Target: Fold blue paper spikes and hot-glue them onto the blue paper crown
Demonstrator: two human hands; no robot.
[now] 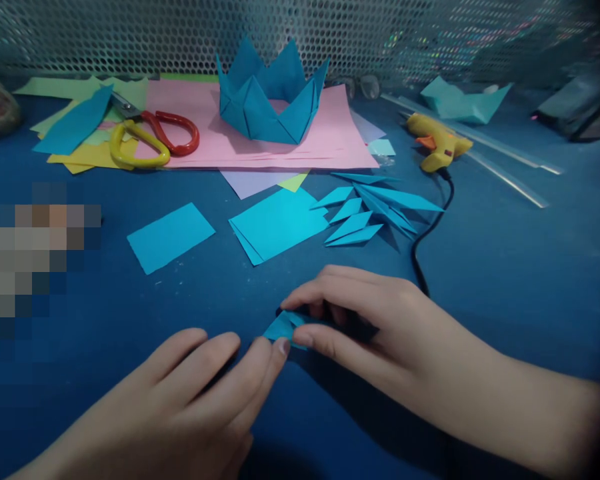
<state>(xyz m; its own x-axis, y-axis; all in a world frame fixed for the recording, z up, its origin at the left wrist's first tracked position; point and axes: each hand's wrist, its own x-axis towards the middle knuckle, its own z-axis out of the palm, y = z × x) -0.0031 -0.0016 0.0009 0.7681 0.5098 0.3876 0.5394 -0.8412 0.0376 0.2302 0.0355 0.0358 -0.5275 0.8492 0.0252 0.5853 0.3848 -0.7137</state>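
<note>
A small folded piece of blue paper [279, 325] is between my two hands, low over the blue table. My right hand [375, 327] pinches it from the right, thumb in front and fingers curled behind. From the left, my left hand [210, 387] closes thumb and index finger on its lower left edge. Part of the paper is covered by my fingers. Just beyond lie flat blue paper rectangles [275, 227], a single blue rectangle [171, 238] and several narrow folded blue pieces [353, 230].
A blue folded paper crown [270, 110] stands on pink sheets [180, 100]. Scissors [155, 137] with red and yellow handles lie left of it. A yellow glue gun [437, 141] trails a black cable [420, 247] toward my right hand, near clear glue sticks [510, 180]. Perforated mesh [130, 40] stands behind.
</note>
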